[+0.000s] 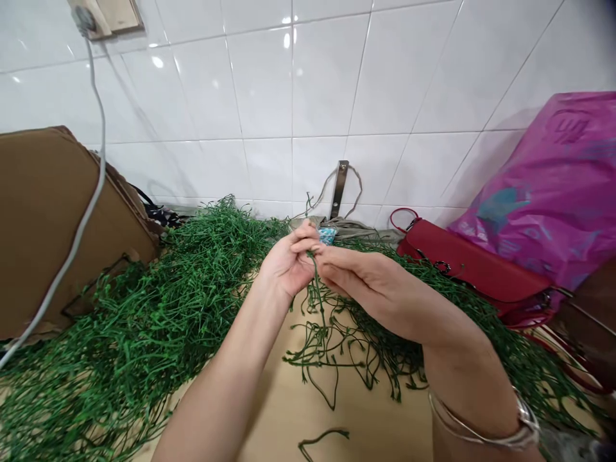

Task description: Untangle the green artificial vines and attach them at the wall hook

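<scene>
Both hands meet over the middle of the table. My left hand (294, 256) is closed, palm partly up, on a thin green artificial plant stem (317, 289). My right hand (363, 276) touches it from the right, its fingers pinched together at the same stem; its fingertips are partly hidden. One end of the stem sticks up above my left fingers, and the other hangs down between the hands. Below lie loose green stems (332, 350) with small budded tips. A single stem (322, 439) rests nearer to me on the wooden table (279, 417).
A large heap of green stems (178, 308) spreads on the left, with more on the right. A brown cardboard box (58, 224) and a grey cable (96, 186) are at left. A red handbag (476, 260) and a magenta plastic bag (563, 186) stand at right. Behind is a white tiled wall (260, 90).
</scene>
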`<state>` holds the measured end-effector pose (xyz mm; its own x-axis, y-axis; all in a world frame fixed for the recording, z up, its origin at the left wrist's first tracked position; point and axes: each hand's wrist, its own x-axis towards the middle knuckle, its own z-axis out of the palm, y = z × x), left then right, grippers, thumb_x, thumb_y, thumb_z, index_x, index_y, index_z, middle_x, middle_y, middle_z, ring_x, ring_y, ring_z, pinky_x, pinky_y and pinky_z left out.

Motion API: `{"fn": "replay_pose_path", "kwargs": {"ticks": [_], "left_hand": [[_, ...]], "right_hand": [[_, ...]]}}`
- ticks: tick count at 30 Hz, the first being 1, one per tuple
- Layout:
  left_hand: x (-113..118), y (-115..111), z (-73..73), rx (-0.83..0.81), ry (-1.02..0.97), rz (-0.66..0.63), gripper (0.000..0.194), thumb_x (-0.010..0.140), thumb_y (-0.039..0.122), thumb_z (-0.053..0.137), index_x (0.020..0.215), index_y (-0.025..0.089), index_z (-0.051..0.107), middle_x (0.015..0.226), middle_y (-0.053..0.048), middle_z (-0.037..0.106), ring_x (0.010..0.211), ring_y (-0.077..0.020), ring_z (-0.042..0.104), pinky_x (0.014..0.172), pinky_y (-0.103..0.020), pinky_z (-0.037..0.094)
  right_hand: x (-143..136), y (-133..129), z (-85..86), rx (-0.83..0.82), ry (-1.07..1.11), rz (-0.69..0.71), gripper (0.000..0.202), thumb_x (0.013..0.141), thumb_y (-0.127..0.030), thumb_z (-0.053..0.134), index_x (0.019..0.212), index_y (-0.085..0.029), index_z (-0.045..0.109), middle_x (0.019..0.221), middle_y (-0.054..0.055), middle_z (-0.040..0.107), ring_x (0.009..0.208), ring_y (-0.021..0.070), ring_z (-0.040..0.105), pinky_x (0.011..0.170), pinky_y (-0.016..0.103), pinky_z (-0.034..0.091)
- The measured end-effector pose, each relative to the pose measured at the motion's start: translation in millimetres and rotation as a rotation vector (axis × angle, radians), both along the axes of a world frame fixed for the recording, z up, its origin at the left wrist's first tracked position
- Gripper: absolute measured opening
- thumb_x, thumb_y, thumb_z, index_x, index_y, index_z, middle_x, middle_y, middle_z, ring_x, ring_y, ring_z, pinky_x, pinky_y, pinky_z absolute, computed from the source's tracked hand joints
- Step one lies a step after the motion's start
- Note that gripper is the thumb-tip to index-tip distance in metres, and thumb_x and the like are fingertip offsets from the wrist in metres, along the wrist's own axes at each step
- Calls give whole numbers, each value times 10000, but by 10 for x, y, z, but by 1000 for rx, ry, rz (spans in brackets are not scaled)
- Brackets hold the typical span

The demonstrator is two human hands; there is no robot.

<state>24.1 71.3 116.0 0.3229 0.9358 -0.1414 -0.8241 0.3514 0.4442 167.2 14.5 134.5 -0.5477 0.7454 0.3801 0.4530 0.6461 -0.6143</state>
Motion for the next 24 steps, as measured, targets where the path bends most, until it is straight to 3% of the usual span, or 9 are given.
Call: {"fn": "replay_pose_path", "kwargs": {"ticks": [2, 3, 8, 10, 13, 17, 19, 21, 24], "left_hand": [[-33, 39, -20, -5, -66, 36, 388, 1062, 115, 373, 694, 135, 494, 509, 104, 404, 341, 37, 324, 506, -122, 436], [-47, 51, -25, 13, -42, 72, 370, 1060, 130, 398, 704, 137, 498, 510, 103, 419, 351, 28, 358, 515, -135, 450], [-35, 19, -22, 175, 221, 235, 166, 978, 226, 599, 827, 156, 589, 770, -2, 706, 609, -66, 658, 680, -224, 571], [5, -11, -30, 222, 268, 243, 151, 947, 260, 643, 840, 165, 596, 888, -32, 743, 710, -91, 703, 777, -266, 598], [60, -51, -45, 286, 314, 260, 186, 916, 320, 682, 844, 175, 590, 978, -50, 746, 819, -123, 731, 858, -315, 609], [74, -88, -14, 333, 304, 288, 183, 933, 344, 661, 870, 185, 595, 1041, -52, 733, 977, -148, 729, 923, -326, 595], [55, -88, 16, 303, 266, 291, 161, 969, 310, 610, 871, 184, 593, 1044, -54, 728, 1025, -146, 716, 948, -314, 580], [23, -78, 39, 296, 256, 307, 156, 995, 276, 568, 876, 179, 595, 1066, -62, 721, 1065, -150, 703, 969, -308, 562], [-31, -70, 39, 419, 411, 427, 116, 982, 294, 601, 978, 185, 638, 1204, -78, 684, 1205, -187, 638, 990, -312, 521]], "right_hand": [[118, -62, 80, -17, -9, 32, 399, 1040, -438, 396, 720, -238, 523, 679, -14, 548, 618, 134, 500, 591, 261, 417], [210, -85, 103, 9, -11, -36, 398, 1030, -461, 406, 727, -243, 544, 657, -11, 543, 599, 142, 501, 575, 274, 414], [856, -87, 67, 236, -245, -712, 242, 937, -382, 506, 964, -277, 723, 920, 75, 757, 795, 268, 674, 747, 420, 475], [983, -57, 35, 292, -363, -843, 248, 921, -354, 521, 1011, -264, 735, 1012, 117, 766, 896, 328, 684, 818, 484, 472], [834, 0, -21, 295, -235, -748, 225, 908, -358, 566, 1026, -262, 731, 1043, 106, 758, 942, 338, 690, 868, 493, 488], [334, 137, -166, 116, -52, -298, 335, 854, -372, 712, 1171, -265, 716, 1124, 67, 715, 916, 238, 679, 872, 409, 529], [160, 213, -238, -9, -90, -113, 219, 878, -347, 690, 1066, -247, 741, 1018, 48, 700, 813, 183, 643, 787, 348, 522], [84, 267, -270, -74, -115, -57, 132, 908, -314, 640, 880, -216, 722, 855, 19, 666, 745, 157, 595, 718, 303, 475], [99, 299, -239, -93, -25, -188, 209, 926, -320, 584, 759, -206, 635, 727, -15, 611, 697, 145, 539, 655, 280, 404]]}}
